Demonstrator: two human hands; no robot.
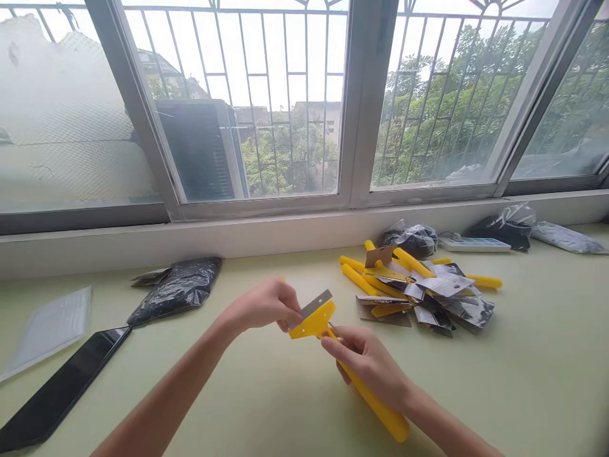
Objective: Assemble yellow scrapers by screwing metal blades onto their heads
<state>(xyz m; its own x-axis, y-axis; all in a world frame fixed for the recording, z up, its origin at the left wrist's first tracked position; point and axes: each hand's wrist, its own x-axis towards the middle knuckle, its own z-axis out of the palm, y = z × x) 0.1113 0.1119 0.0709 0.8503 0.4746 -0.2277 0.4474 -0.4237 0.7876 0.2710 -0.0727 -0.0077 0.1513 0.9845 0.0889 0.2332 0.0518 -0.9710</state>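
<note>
A yellow scraper [378, 403] with a long round handle and a flat, wide head is held over the table, its head pointing up and left. My right hand [368, 362] is wrapped around the handle just below the head. At the head's far edge lies a grey metal blade [318, 303] with small holes. My left hand [269, 304] pinches the blade's left end between thumb and fingers, close against the yellow head. Whether the blade is fixed to the head I cannot tell.
On the pale green table [537, 355], a pile of yellow scrapers [359, 279] and cardboard-and-plastic packages [450, 285] lies at the right. Black plastic bags [178, 289] and a long black flat piece [66, 387] lie at the left. A window ledge [285, 235] runs behind.
</note>
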